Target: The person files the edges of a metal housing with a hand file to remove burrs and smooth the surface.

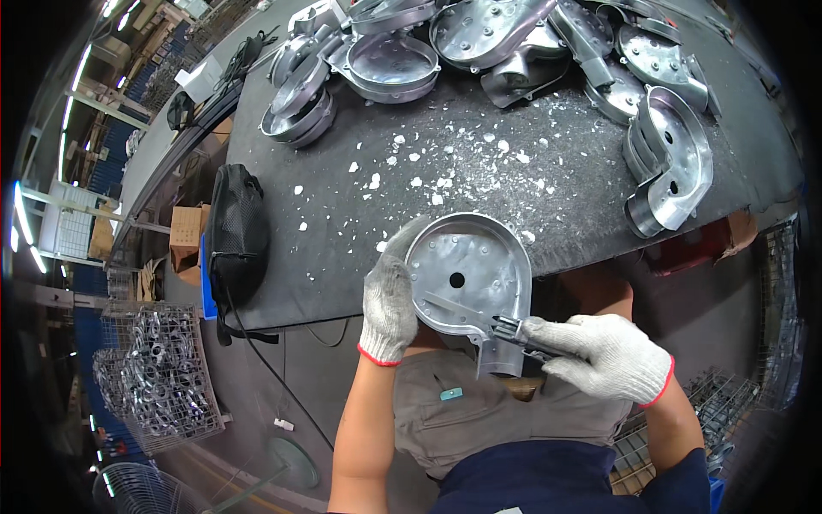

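A silver, snail-shaped cast-metal blower housing [471, 257] is held above my lap at the table's front edge, its hollow side facing up. My left hand [390, 300], in a white knit glove, grips its left rim. In my right hand [612, 355], gloved alike, is a dark-handled hand tool [511, 331] with a narrow flat blade. The blade reaches over the lower part of the housing, beside the outlet spout. Whether its edge touches the metal I cannot tell. My right index finger lies stretched along the handle.
Several similar housings [394, 64] are piled along the dark table's [342, 206] far side, and two stacked ones [676, 158] stand at the right. White metal flakes [445, 182] litter the middle. A black mesh bag [237, 227] hangs at the left edge. A wire basket of metal parts [163, 368] stands lower left.
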Action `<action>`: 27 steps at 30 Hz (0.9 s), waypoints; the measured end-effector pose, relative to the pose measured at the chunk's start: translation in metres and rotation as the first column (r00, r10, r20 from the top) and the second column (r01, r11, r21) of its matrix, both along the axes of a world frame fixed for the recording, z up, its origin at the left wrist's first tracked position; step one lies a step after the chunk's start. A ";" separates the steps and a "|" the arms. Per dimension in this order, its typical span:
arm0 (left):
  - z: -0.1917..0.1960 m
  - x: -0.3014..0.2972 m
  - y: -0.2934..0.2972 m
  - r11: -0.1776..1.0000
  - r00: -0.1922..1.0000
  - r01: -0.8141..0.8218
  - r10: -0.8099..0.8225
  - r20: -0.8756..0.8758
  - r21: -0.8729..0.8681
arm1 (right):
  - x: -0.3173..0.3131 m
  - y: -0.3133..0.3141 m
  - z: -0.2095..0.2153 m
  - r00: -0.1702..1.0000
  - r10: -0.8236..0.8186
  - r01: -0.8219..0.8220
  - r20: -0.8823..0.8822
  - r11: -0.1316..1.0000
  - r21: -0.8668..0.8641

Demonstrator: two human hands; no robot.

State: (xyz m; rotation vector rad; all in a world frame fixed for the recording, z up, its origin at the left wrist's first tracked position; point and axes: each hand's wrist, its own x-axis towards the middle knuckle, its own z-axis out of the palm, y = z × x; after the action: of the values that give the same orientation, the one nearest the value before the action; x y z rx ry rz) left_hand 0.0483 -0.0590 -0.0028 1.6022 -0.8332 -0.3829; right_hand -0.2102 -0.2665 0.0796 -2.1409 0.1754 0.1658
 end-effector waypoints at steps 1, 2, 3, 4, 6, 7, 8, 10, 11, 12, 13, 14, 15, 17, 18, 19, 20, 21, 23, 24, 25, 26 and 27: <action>-0.002 0.002 0.002 0.999 0.999 0.017 -0.019 -0.029 -0.044 | 0.004 0.001 0.001 1.000 0.002 -0.002 -0.002 1.000 -0.002; -0.003 0.001 0.004 0.996 0.997 0.034 -0.040 -0.060 -0.086 | 0.007 0.004 0.002 0.999 0.029 -0.030 -0.023 0.999 -0.015; -0.002 0.001 0.004 0.996 0.997 0.033 -0.039 -0.067 -0.086 | 0.008 0.006 0.003 0.997 0.055 -0.056 -0.045 0.998 -0.028; 0.001 0.001 0.003 0.998 0.999 0.028 -0.031 -0.045 -0.056 | 0.003 0.004 0.003 0.997 0.055 -0.056 -0.051 0.998 -0.028; 0.005 0.002 0.002 0.999 1.000 0.013 -0.013 -0.013 -0.030 | -0.006 -0.006 0.001 0.997 0.057 -0.057 -0.047 0.998 -0.003; 0.005 -0.001 0.001 0.999 1.000 0.013 -0.013 -0.005 -0.042 | -0.011 -0.006 -0.001 0.995 0.063 -0.064 -0.073 0.998 -0.012; 0.005 -0.003 -0.001 0.998 1.000 0.019 -0.019 0.001 -0.056 | -0.008 -0.003 0.000 0.996 0.059 -0.060 -0.073 0.998 -0.017; 0.000 -0.001 0.002 0.996 0.999 0.010 -0.014 -0.044 -0.087 | 0.004 0.007 0.005 0.998 0.044 -0.047 -0.033 0.995 -0.092; 0.000 -0.001 0.004 0.998 0.997 -0.008 0.002 -0.081 -0.064 | 0.006 0.012 -0.002 0.999 0.026 -0.022 0.039 0.995 -0.092; 0.000 -0.002 0.005 0.999 0.993 -0.024 0.019 -0.118 -0.040 | 0.004 0.012 -0.005 0.999 0.020 -0.017 0.035 0.995 -0.096; 0.001 -0.002 0.003 0.999 0.992 -0.007 0.001 -0.123 -0.043 | 0.001 0.011 -0.006 0.999 0.004 0.000 0.039 0.996 -0.089; 0.002 -0.002 0.002 0.999 0.992 -0.012 0.007 -0.122 -0.045 | 0.000 0.008 -0.008 0.999 -0.001 0.005 0.047 0.997 -0.081; 0.002 -0.003 0.002 0.998 0.997 -0.002 -0.003 -0.074 -0.067 | -0.008 0.006 -0.007 1.000 0.011 -0.009 0.028 0.996 -0.085; 0.004 -0.007 0.002 0.997 1.000 0.003 -0.006 -0.029 -0.081 | -0.023 0.003 0.001 0.998 0.031 -0.033 -0.048 0.999 -0.043; 0.003 -0.006 0.001 0.996 1.000 0.004 -0.006 -0.031 -0.086 | -0.027 0.003 -0.001 0.999 0.032 -0.033 -0.034 0.999 -0.022; 0.002 -0.004 0.001 0.995 0.997 -0.004 -0.003 -0.073 -0.102 | -0.024 0.005 -0.003 0.999 0.031 -0.032 -0.037 0.999 -0.027; 0.001 -0.003 0.001 0.993 0.993 -0.011 -0.003 -0.118 -0.116 | -0.015 0.011 -0.001 1.000 0.009 -0.010 -0.004 0.999 -0.052; 0.001 -0.003 0.001 0.993 0.992 -0.008 -0.006 -0.123 -0.119 | -0.010 0.015 -0.001 1.000 -0.011 0.013 0.029 0.997 -0.077; 0.005 -0.003 0.003 0.999 0.999 -0.022 0.020 -0.044 -0.046 | -0.006 0.019 -0.009 0.998 -0.015 0.019 0.057 0.997 -0.074; 0.005 -0.002 0.002 0.999 0.999 -0.024 0.022 -0.046 -0.048 | -0.004 0.021 -0.011 0.996 -0.015 0.022 0.090 0.997 -0.068; 0.003 -0.002 0.001 0.998 1.000 -0.006 0.005 -0.013 -0.056 | -0.007 0.020 -0.002 1.000 -0.016 0.016 0.005 0.998 -0.053; 0.001 -0.003 -0.001 0.998 1.000 0.010 -0.008 0.023 -0.063 | -0.010 0.020 -0.003 1.000 -0.012 0.012 0.006 0.998 -0.055; -0.005 -0.002 -0.002 0.996 1.000 0.008 -0.009 -0.016 -0.092 | -0.014 0.021 -0.006 0.999 -0.038 0.038 0.012 0.999 -0.010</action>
State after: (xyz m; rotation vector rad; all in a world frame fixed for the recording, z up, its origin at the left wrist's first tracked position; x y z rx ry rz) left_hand 0.0462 -0.0613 -0.0074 1.5087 -0.8336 -0.3585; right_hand -0.2243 -0.2455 0.0736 -2.1470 0.2101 0.1298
